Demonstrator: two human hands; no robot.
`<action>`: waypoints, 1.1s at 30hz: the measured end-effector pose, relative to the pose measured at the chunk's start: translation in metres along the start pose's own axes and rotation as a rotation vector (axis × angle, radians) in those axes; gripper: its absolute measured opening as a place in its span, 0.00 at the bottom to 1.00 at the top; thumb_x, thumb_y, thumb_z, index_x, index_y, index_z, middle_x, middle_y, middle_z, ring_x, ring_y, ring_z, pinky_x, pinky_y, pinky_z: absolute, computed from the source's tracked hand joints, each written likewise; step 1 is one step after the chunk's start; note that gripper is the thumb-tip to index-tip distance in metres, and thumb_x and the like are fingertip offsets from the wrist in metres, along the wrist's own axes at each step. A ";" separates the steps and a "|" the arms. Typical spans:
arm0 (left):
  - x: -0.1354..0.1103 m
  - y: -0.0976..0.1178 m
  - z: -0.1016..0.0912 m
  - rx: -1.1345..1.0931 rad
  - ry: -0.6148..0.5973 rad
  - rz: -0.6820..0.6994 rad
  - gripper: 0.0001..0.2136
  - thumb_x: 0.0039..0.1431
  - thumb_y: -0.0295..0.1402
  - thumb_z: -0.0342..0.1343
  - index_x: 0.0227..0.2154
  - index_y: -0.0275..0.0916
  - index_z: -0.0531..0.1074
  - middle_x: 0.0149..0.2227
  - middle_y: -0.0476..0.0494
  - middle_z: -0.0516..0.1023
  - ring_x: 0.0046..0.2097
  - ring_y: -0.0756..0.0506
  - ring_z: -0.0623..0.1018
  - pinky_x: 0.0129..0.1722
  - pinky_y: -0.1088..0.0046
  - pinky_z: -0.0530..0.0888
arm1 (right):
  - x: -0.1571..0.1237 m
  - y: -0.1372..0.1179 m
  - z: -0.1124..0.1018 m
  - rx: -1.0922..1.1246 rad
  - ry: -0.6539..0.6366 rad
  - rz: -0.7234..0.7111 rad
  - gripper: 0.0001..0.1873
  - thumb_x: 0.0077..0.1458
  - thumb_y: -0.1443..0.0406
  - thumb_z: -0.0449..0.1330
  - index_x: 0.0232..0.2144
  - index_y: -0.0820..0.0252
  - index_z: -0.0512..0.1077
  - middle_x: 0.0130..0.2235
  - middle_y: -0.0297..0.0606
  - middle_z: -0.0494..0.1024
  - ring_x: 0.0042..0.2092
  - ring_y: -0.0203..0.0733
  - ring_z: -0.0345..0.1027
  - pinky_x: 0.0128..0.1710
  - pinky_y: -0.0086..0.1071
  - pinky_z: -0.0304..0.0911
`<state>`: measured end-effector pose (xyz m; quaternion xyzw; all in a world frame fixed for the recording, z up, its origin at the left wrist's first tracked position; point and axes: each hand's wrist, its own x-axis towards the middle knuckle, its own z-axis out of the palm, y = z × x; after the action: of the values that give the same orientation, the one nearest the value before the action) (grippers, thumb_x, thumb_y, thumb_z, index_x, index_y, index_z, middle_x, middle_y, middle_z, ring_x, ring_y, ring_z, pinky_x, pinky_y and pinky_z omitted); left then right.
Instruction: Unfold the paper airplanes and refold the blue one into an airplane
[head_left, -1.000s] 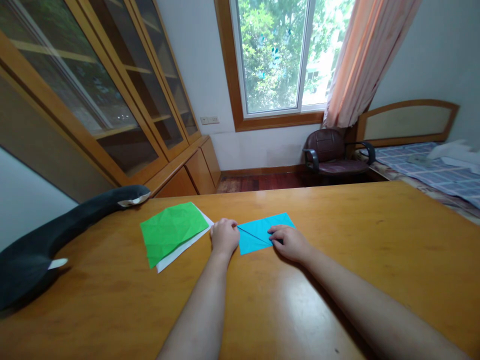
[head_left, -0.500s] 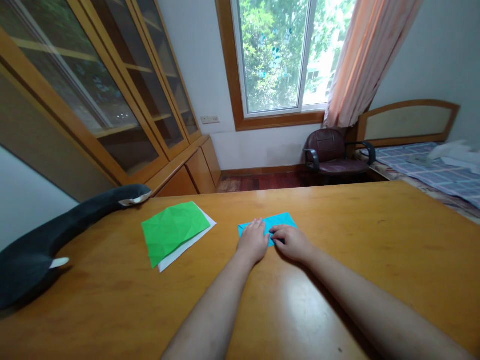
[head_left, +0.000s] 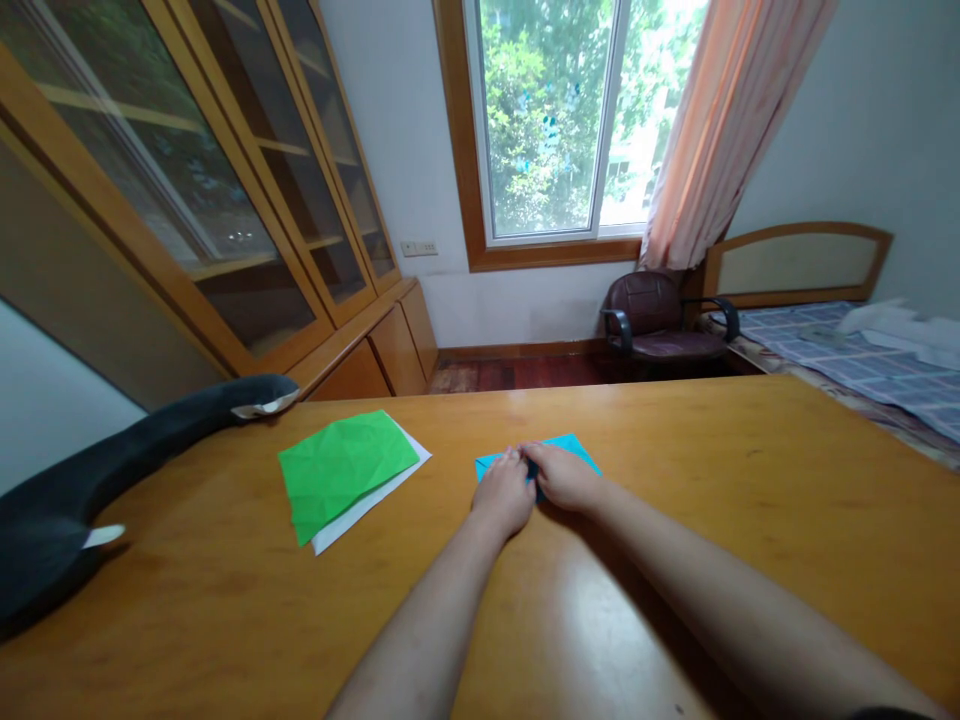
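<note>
A folded sheet of blue paper lies on the wooden table in front of me, its corners showing past my hands. My left hand rests on the left part of the paper with its fingers lying flat. My right hand bends over the middle of the paper, fingertips drawn together against the left hand's fingers. Its fingers appear closed on the paper, though the grip is partly hidden. Most of the paper's middle is covered by both hands.
Left of my hands, a creased green sheet lies over a white sheet. A dark plush toy lies along the table's left side. Beyond the table stand a glass-door cabinet, an armchair and a bed.
My right hand has moved left across the blue paper until its fingertips meet my left hand. The left hand stays about where it was. The view has tilted slightly up.
</note>
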<state>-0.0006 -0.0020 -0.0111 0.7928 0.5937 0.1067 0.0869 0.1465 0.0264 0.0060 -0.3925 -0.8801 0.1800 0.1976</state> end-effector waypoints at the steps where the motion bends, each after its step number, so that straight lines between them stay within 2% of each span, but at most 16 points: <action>1: -0.001 0.000 0.000 0.001 -0.010 0.003 0.26 0.64 0.36 0.42 0.64 0.34 0.56 0.65 0.36 0.60 0.66 0.41 0.59 0.65 0.62 0.57 | 0.001 0.004 0.003 -0.015 -0.011 0.015 0.25 0.53 0.72 0.52 0.54 0.61 0.70 0.54 0.46 0.75 0.54 0.45 0.69 0.55 0.35 0.61; 5: -0.004 0.000 0.000 0.034 -0.075 0.005 0.27 0.66 0.41 0.41 0.65 0.33 0.55 0.67 0.37 0.53 0.68 0.39 0.53 0.66 0.57 0.53 | -0.003 0.025 0.006 -0.115 0.020 0.174 0.28 0.53 0.73 0.50 0.58 0.65 0.66 0.58 0.50 0.70 0.60 0.47 0.63 0.59 0.38 0.57; 10: -0.006 -0.001 -0.003 0.025 -0.106 0.006 0.31 0.64 0.45 0.43 0.65 0.33 0.54 0.68 0.37 0.51 0.69 0.39 0.51 0.67 0.57 0.51 | -0.014 0.046 -0.007 -0.156 0.063 0.343 0.28 0.55 0.73 0.48 0.58 0.68 0.66 0.58 0.54 0.70 0.59 0.50 0.64 0.59 0.41 0.59; 16: -0.008 -0.002 -0.004 -0.003 -0.092 0.026 0.38 0.59 0.53 0.45 0.66 0.33 0.52 0.69 0.37 0.50 0.69 0.39 0.51 0.67 0.60 0.49 | -0.013 0.044 -0.005 -0.173 0.105 0.423 0.26 0.57 0.72 0.48 0.58 0.65 0.66 0.57 0.51 0.71 0.58 0.49 0.65 0.59 0.39 0.58; 19: -0.008 -0.002 -0.005 -0.012 -0.103 0.025 0.38 0.58 0.54 0.45 0.66 0.33 0.52 0.69 0.37 0.50 0.69 0.39 0.51 0.67 0.60 0.49 | -0.014 0.041 -0.003 -0.184 0.116 0.435 0.27 0.58 0.72 0.48 0.59 0.69 0.64 0.59 0.54 0.69 0.59 0.49 0.64 0.60 0.39 0.57; 22: -0.008 -0.002 -0.009 -0.034 -0.124 0.032 0.39 0.58 0.54 0.46 0.66 0.32 0.52 0.69 0.36 0.49 0.69 0.38 0.50 0.67 0.59 0.49 | -0.018 0.040 -0.006 -0.243 0.090 0.375 0.27 0.57 0.72 0.49 0.58 0.69 0.65 0.59 0.54 0.68 0.60 0.50 0.63 0.60 0.41 0.56; 25: -0.008 -0.004 -0.015 -0.062 -0.146 0.060 0.40 0.57 0.55 0.48 0.66 0.33 0.52 0.69 0.36 0.49 0.69 0.38 0.50 0.67 0.58 0.49 | -0.024 0.035 -0.013 -0.297 0.091 0.232 0.25 0.55 0.72 0.51 0.54 0.63 0.71 0.59 0.49 0.69 0.60 0.52 0.63 0.61 0.48 0.53; 30: -0.010 -0.008 -0.019 -0.121 -0.172 0.101 0.40 0.54 0.52 0.54 0.65 0.35 0.54 0.68 0.37 0.50 0.69 0.37 0.52 0.67 0.57 0.50 | -0.026 0.023 -0.015 -0.158 0.066 -0.105 0.22 0.51 0.74 0.53 0.47 0.60 0.76 0.52 0.46 0.77 0.52 0.47 0.70 0.56 0.39 0.60; 33: -0.009 -0.012 -0.017 -0.190 -0.156 0.132 0.40 0.51 0.50 0.59 0.64 0.37 0.57 0.68 0.37 0.53 0.68 0.37 0.54 0.67 0.58 0.52 | -0.025 0.017 -0.012 -0.074 0.013 -0.190 0.22 0.50 0.74 0.54 0.46 0.59 0.76 0.50 0.43 0.78 0.51 0.46 0.70 0.54 0.38 0.61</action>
<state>-0.0187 -0.0075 0.0019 0.8243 0.5188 0.1060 0.2001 0.1782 0.0192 0.0032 -0.3153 -0.9181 0.1254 0.2047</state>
